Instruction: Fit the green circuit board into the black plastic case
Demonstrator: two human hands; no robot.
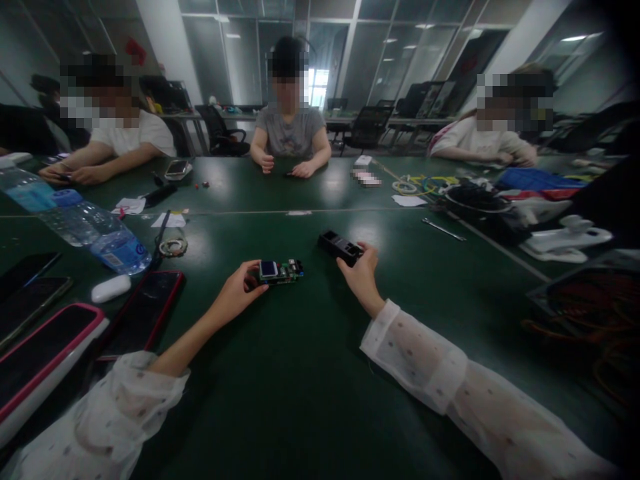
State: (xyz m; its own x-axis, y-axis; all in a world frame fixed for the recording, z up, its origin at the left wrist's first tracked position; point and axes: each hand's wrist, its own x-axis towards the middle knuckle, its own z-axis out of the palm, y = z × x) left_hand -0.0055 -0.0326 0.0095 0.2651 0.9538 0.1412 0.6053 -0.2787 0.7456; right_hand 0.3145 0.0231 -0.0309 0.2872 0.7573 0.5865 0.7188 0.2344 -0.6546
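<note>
A green circuit board (286,271) with a small screen at its left end is gripped by my left hand (240,285), thumb at the near edge and fingers at the far one. To the right, my right hand (364,273) closes around the near end of a black plastic housing (336,244), which has cut-outs in its upper face. Board and housing are apart, with a stretch of green table (280,373) between them. Whether either one rests on the table I cannot tell.
Phones (145,313), a white earbud case (111,289) and water bottles (103,230) lie to the left. At the right are a wrench (444,229), coiled cables (407,187) and a white bracket-like part (567,239). Several people sit across the table, one in a grey shirt (290,137).
</note>
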